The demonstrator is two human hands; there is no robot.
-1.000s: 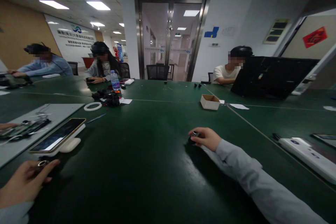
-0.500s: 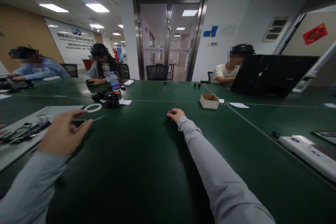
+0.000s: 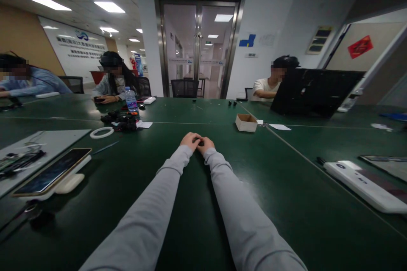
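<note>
My left hand (image 3: 190, 140) and my right hand (image 3: 207, 145) meet at the fingertips over the middle of the green table (image 3: 178, 228). Both have curled fingers, pressed together around a small spot. A bit of something dark shows between them, too small and too covered to name. To the right, beyond the hands, stands a small open cardboard box (image 3: 246, 123). A blue pen-like stick (image 3: 106, 147) and a white ring (image 3: 101, 132) lie to the left of my left hand.
At left a phone (image 3: 54, 171) rests on a white block, beside a grey board (image 3: 68, 137) with electronics. A water bottle (image 3: 130, 99) stands behind black gear (image 3: 117, 120). A white device (image 3: 365, 186) lies at right. Three people sit across the table, one behind a black monitor (image 3: 318, 93).
My left hand has moved from the left, near the phone, to the middle and joined my right hand. The view has turned slightly rightward. My right hand has stayed near its spot.
</note>
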